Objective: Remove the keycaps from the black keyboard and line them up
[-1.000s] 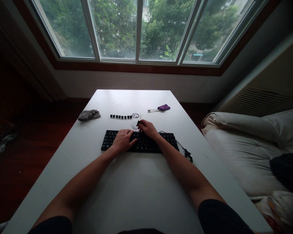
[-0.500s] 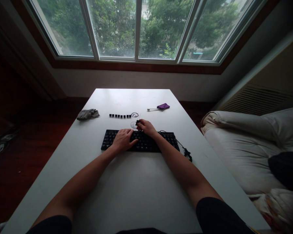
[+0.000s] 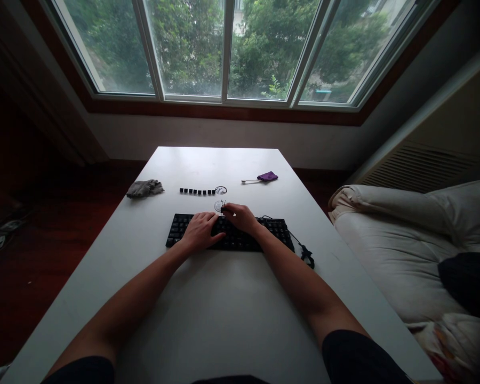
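Note:
A black keyboard [image 3: 240, 241] lies across the white table. My left hand [image 3: 200, 230] rests flat on its left half, fingers stretched out and thumb apart. My right hand [image 3: 240, 217] is closed at the keyboard's back edge, pinching a small black wire keycap puller [image 3: 223, 208] with thin wires sticking up. Just behind the fingertips lies a clear round dish [image 3: 217, 206], partly covered by the hand. Farther back, several black keycaps [image 3: 198, 192] stand in a row, beside a second round clear dish [image 3: 221, 190].
A crumpled grey cloth [image 3: 145, 189] lies at the left. Toward the back right are a purple cloth [image 3: 268, 176] and a thin white-tipped stick [image 3: 250, 182]. The keyboard's bundled cable [image 3: 307, 256] lies off its right end. A pale sofa [image 3: 384, 240] stands to the right.
My right hand has moved slightly down and left, bringing the puller lower toward the keyboard's back edge. The left hand keeps its place on the keys.

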`<state>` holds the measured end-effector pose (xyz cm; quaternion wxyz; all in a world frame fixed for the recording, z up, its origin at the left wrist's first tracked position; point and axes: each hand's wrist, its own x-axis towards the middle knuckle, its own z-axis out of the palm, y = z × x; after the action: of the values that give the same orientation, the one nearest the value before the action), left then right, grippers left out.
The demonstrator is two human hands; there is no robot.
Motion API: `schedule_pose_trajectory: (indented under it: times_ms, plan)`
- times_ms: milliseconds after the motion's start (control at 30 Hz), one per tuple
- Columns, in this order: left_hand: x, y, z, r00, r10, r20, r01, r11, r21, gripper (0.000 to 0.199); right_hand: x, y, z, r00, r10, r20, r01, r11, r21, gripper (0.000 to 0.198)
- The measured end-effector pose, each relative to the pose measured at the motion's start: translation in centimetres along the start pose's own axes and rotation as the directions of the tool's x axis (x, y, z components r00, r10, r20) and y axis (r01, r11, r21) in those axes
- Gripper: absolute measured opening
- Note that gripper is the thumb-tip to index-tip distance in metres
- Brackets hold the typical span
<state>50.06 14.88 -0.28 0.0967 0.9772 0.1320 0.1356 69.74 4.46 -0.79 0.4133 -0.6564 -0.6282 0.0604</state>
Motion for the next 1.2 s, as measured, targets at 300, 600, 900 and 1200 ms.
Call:
schedule_pose_trajectory:
  times_ms: [300,600,900,1200]
  plan:
    - [-0.21,-0.15,-0.01,0.998,0.044,0.034,-0.044,0.999,-0.006,0.085,-0.02,0.49,0.10,0.998,0.069,0.001,-0.068,0.983,0.168,0.019]
    - [-0.20,-0.16,-0.22,0.997,0.046,0.060,-0.045,0.999,-0.021,0.086,0.22,-0.02,-0.27,0.999,0.035,0.038,-0.043,0.971,0.236,0.017]
    - [-0.36,-0.33,-0.06,0.996,0.063,0.057,-0.062,0.998,-0.012,0.090,0.18,0.54,0.03,0.997,0.074,0.036,-0.081,0.964,0.253,0.016]
    - [-0.50,-0.84,-0.16,0.986,0.109,0.125,-0.109,0.994,-0.003,0.108,0.19,0.37,0.04,0.995,0.090,0.032,-0.095,0.956,0.277,0.017]
